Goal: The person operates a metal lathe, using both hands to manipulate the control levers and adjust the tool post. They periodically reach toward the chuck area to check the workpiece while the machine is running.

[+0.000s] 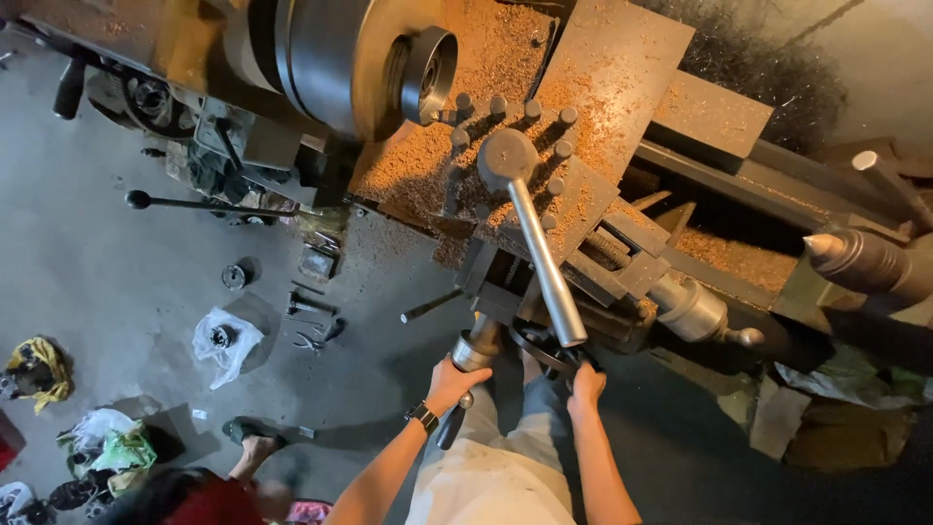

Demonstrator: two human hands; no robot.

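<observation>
Dim workshop light, warm yellow cast. Source seems upper left: glare on chuck face and along steel handle. Handle shadow falls right, onto chip-covered carriage. Floor grey, evenly lit; bag casts soft shadow to right. Lower right corner near black, detail lost. Wide-angle bend at edges; lathe bed curves. Centre sharp; bottom-left corner soft, slightly blurred. Mild noise in dark zones.

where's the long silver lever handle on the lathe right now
In the head view the long silver lever handle runs down from the tool post at centre, ending just above the right hand on the handwheel.
</observation>
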